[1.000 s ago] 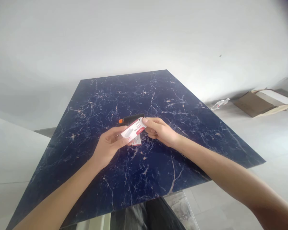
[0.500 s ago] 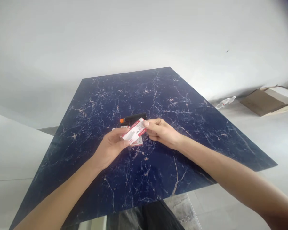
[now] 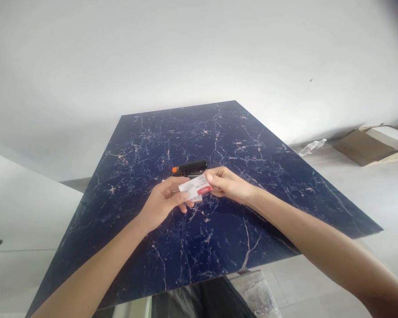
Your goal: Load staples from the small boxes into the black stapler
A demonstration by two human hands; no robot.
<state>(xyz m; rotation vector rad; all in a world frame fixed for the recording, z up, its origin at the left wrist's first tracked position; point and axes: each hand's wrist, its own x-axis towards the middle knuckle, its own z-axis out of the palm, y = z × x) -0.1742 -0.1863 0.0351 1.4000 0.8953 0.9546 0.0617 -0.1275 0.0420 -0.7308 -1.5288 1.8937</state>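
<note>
Between my two hands is a small flat red-and-white box [image 3: 195, 187] with printing on it, held above the table. My left hand [image 3: 162, 198] pinches its left end between thumb and fingers. At the other end, the thumb and fingers of my right hand [image 3: 227, 182] grip the upper right corner. Just behind the box lies a black cylindrical object with an orange tip [image 3: 193, 168]; its exact kind I cannot make out. Partly covered by the box and my left fingers is another red-and-white printed piece [image 3: 197, 199].
The dark blue marble-patterned table [image 3: 199, 247] stands against a pale wall. On the floor to the right are a clear plastic bottle [image 3: 312, 147] and an opened cardboard box [image 3: 361, 143].
The box in my hands has been turned from a steep slant to nearly level, and its red band now shows at the lower right. The whole view has shifted slightly.
</note>
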